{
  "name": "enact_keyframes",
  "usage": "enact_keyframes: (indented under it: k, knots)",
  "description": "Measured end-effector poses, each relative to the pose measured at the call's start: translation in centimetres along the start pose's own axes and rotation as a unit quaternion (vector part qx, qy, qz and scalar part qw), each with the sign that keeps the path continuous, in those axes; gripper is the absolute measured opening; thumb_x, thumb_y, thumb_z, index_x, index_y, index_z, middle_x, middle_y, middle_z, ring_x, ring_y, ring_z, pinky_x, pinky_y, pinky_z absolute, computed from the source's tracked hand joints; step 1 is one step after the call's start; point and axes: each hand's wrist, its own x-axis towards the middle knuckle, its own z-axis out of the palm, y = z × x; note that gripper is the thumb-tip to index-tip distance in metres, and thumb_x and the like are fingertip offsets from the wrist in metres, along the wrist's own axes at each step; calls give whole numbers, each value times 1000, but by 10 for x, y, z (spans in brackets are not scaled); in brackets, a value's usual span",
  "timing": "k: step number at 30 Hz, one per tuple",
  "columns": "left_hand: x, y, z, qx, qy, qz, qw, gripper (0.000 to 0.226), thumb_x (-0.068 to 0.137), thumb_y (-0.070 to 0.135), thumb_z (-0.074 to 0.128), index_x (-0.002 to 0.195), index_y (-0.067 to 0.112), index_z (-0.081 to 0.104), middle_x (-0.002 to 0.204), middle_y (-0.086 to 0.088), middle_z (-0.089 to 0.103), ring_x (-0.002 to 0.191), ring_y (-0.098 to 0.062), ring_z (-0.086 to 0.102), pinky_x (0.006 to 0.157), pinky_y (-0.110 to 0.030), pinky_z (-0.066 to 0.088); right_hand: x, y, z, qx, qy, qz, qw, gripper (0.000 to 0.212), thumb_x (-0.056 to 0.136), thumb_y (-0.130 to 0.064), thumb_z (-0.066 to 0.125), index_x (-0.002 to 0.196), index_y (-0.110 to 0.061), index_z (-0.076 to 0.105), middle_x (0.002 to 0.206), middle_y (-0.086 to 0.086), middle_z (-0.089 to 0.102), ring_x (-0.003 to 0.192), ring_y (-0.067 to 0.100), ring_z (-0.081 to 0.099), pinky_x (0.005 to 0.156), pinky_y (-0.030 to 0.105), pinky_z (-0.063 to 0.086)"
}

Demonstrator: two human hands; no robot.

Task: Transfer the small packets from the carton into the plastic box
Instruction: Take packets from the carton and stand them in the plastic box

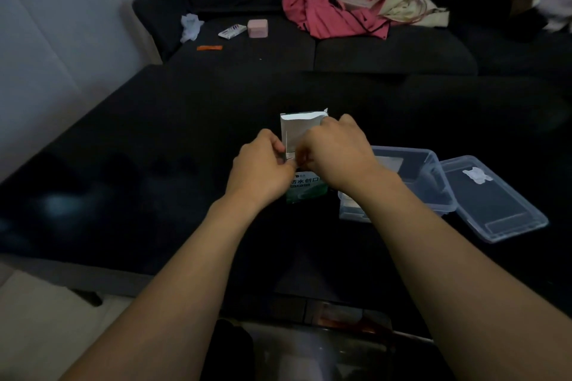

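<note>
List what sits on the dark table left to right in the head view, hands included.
left hand → carton → right hand → plastic box → lid

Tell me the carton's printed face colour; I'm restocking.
White with a green lower band on the carton, seen in the head view.

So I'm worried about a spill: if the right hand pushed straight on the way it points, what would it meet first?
Probably the carton: the right hand already rests against it, fingers at its open top. Depth is unclear.
</note>
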Motion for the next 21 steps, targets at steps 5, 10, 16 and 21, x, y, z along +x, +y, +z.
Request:
enact_keyframes:
  k: [5,10,16,21]
  knots:
    - [-1,0,0,-23,-8,-9,1000,22,86,28,74,95,25,54,85,4,67,73,-17,69,68,-40,61,3,2,-2,40,-47,3,998,14,92,-22,67,104,-25,72,107,1,68,99,22,62,86,36,39]
    - [0,0,-1,-37,-8,-18,999,21,87,27,72,94,27,52,86,3,67,73,-16,68,71,-44,62,0,10,-6,97,-20,10,995,18,90,-13,65,97,-26,76,100,4,68,93,26,65,79,39,54]
    - [-2,5,3,-38,66,61,995,55,73,26,86,104,29,42,103,6,57,79,-7,59,66,-25,50,-4,21,-17,173,16,25,984,13,95,-17,62,104,-21,72,99,1,69,92,21,65,83,44,55]
    - [1,7,5,-19,81,139,987,42,85,24,79,119,31,56,115,5,42,96,-7,52,82,-22,49,-7,33,-13,268,61,44,960,12,95,-10,62,100,-19,69,97,0,68,88,16,67,78,42,60]
